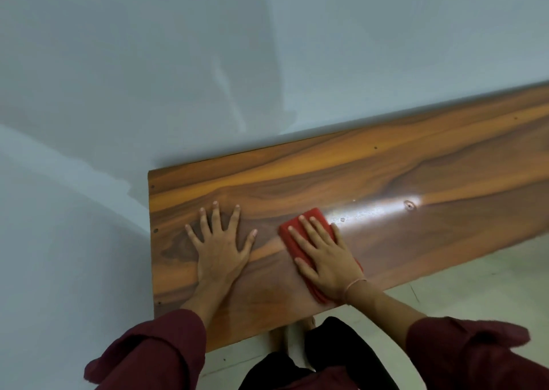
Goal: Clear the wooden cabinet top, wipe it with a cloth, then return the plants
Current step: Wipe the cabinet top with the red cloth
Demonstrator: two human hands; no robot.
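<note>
Both hands lay flat on the wooden cabinet top near its left end: the left hand splayed wide on bare wood, the right hand with straight fingers pressing one folded red cloth, which reached the front edge. Rightward, bare wood stretched on, bearing a few small crumbs.
</note>
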